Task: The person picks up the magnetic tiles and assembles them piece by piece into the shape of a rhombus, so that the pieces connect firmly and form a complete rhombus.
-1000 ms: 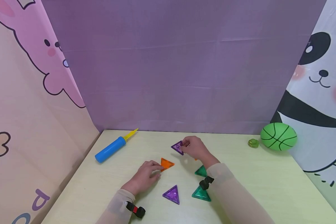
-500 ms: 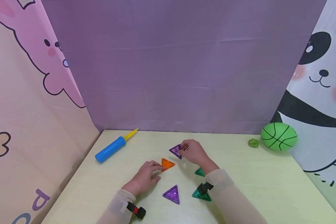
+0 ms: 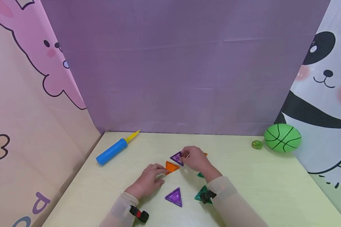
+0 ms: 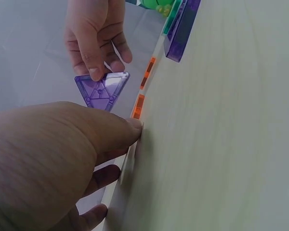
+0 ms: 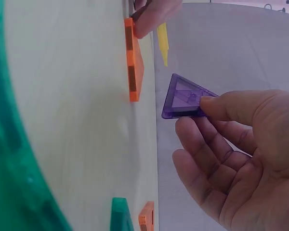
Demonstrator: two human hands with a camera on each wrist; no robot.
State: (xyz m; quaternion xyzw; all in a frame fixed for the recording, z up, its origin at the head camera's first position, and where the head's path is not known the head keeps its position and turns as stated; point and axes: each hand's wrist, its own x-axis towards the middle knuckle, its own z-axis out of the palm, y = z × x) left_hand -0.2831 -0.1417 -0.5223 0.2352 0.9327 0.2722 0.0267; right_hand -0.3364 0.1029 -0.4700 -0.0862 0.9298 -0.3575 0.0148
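Right hand (image 3: 195, 159) holds purple triangle tile (image 3: 176, 157) above pale table (image 3: 244, 164)

A person in pale sleeves (image 3: 238, 205) works two-handed, the purple triangle tile pinched between right thumb and fingers and raised off the tabletop, just beyond an orange triangle tile (image 3: 172, 167). Both wrist views show a gap between the two pieces. The left hand (image 3: 148, 179) comes in from the other side, fingers extended and touching the left side of the orange piece, which lies flat; in the head view the left thumb stands apart from it. Nearer the person lie a second purple tile (image 3: 174, 197) and a partly covered green tile (image 3: 201, 191), with another green tile (image 3: 200, 175) mostly hidden behind the right wrist. A corner of a second orange tile (image 3: 206, 154) shows past the right hand. At far left lies a blue pump (image 3: 112, 152) with a yellow nozzle (image 3: 133, 136); at far right, a green ball (image 3: 282, 137) with dark lines sits just beside a small green item (image 3: 257, 144), in front of a panda print (image 3: 319, 107)
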